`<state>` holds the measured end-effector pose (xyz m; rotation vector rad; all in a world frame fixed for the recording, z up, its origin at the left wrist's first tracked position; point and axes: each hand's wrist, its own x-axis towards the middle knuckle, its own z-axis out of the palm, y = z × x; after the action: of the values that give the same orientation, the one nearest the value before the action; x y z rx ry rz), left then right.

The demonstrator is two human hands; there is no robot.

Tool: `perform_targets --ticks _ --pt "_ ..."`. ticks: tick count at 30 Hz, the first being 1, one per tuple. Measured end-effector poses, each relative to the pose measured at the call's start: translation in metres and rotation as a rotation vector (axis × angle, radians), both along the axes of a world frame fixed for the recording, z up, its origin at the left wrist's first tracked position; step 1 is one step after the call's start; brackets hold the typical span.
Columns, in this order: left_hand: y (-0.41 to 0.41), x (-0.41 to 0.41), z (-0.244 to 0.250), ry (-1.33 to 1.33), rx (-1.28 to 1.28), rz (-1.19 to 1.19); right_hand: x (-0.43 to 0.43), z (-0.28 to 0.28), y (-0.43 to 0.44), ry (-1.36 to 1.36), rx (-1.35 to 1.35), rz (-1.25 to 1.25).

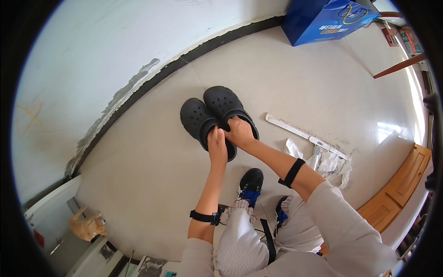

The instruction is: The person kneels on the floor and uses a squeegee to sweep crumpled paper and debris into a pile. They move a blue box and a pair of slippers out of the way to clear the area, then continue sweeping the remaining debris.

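Before me, a pair of black perforated clogs sits side by side, toes pointing away. My left hand (pixel 217 142) grips the left clog (pixel 196 116) with its fingers inside the foot opening. The right clog (pixel 223 100) is in my right hand (pixel 240 132), whose fingertips reach into its opening. The thumb of that hand lies close to my left hand, between the two shoes. Whether the soles touch the tiled floor (pixel 148 162) cannot be told. Below my hands are my own feet, one in a black and blue lace-up shoe (pixel 251 183).
A floor squeegee or mop head (pixel 301 131) lies at the right beside crumpled white paper (pixel 328 162). A blue paper bag (pixel 328 24) stands by the far wall (pixel 86 62). An orange-furred animal (pixel 86 223) lies at the lower left doorway. Wooden cabinet doors (pixel 398 190) edge the right.
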<state>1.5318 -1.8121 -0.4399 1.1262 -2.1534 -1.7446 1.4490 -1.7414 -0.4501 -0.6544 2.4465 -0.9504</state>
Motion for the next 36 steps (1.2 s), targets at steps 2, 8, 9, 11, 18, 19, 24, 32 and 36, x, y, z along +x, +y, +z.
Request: perform_targets --ticks 2,8,9,11,18,19,24,32,36 --pt "0.009 -0.018 0.021 0.127 -0.063 -0.117 -0.018 -0.002 0.011 0.106 -0.104 -0.060" --pt "0.040 -0.088 0.043 0.276 -0.158 -0.516 -0.113 0.003 0.059 0.287 -0.049 -0.187" --pt "0.044 -0.092 0.043 0.304 -0.207 -0.550 -0.127 0.006 0.063 0.263 0.015 -0.180" --pt "0.059 -0.102 0.052 0.246 -0.141 -0.600 -0.156 0.002 0.078 0.295 0.015 -0.258" --pt "0.083 -0.102 0.023 0.043 -0.239 -0.762 -0.221 -0.012 0.081 0.305 0.173 -0.394" --pt "0.086 -0.101 0.019 0.047 -0.253 -0.769 -0.228 -0.016 0.083 0.311 0.197 -0.409" --pt "0.088 -0.095 -0.014 0.021 -0.331 -0.823 -0.239 -0.020 0.128 0.273 0.055 -0.328" --pt "0.123 -0.074 -0.026 -0.071 -0.292 -0.959 -0.074 -0.010 0.319 -0.241 0.522 -0.167" --pt "0.159 -0.065 -0.041 0.006 -0.282 -1.095 0.030 -0.034 0.343 -0.284 0.613 -0.300"
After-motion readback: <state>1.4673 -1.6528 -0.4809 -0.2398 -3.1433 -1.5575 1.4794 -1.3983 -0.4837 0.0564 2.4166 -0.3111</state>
